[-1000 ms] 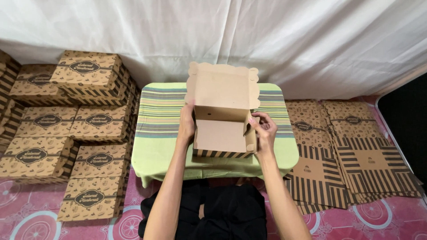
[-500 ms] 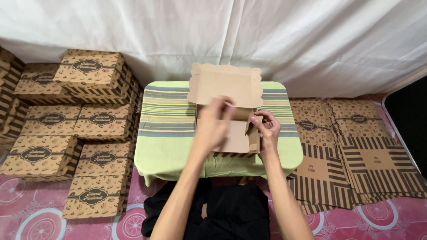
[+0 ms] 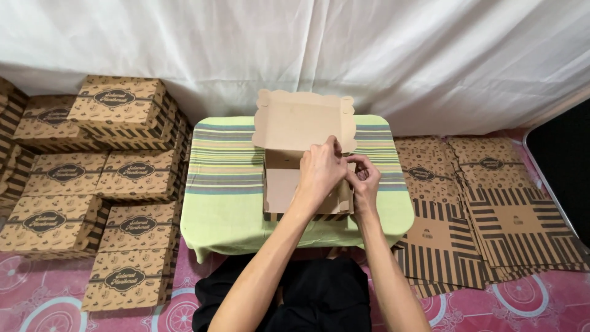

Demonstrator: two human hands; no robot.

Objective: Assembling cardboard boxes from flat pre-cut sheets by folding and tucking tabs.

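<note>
Head view: both hands are meeting at the right wall of the open cardboard box [image 3: 289, 184]; left hand [image 3: 319, 172] is crossing over, right hand [image 3: 364, 181] is pinching the flap, box's long axis running left-right.

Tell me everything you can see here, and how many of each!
Open box: one, plain brown inside, on the small table.
Table cloth: one, green with stripes, covering the table.
Folded boxes: about nine showing, brown with dark stripes, stacked on the left.
Flat box sheets: a pile, too overlapped to count, brown and striped, on the right.
White curtain: one, behind everything.
Pink floor mat: one, underneath.
Left hand: on the box's right wall.
Right hand: pinching the same wall.
</note>
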